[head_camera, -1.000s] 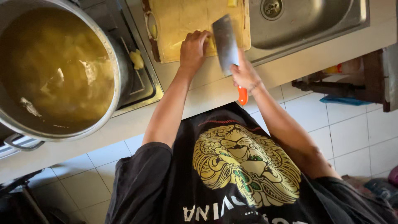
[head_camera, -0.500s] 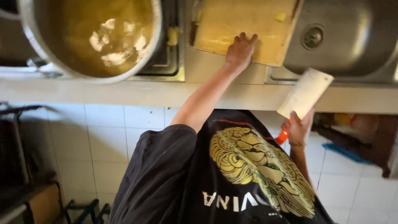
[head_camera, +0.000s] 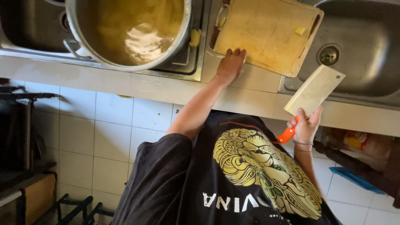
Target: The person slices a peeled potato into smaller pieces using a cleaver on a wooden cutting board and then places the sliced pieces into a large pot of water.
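Seen from above, at a tiled tabletop (head_camera: 175, 89). Left hand (head_camera: 230, 65) flat, fingers spread, pressing the near edge of a wooden cutting board (head_camera: 266, 33), likely steadying it. Right hand (head_camera: 305, 127) closed around an orange-handled cleaver (head_camera: 314, 91), blade raised clear of the board. Large steel pot (head_camera: 79, 31) holding yellowish broth. Small yellow piece (head_camera: 299, 31) left on the board beside the sink (head_camera: 366, 54).

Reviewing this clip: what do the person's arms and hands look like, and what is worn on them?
Both arms are bare from above the elbow down. The left hand has no glove or ring that I can make out. The right hand is ungloved too, with a thin bracelet at the wrist. Short black sleeves of a black T-shirt with a gold lion print cover the upper arms.
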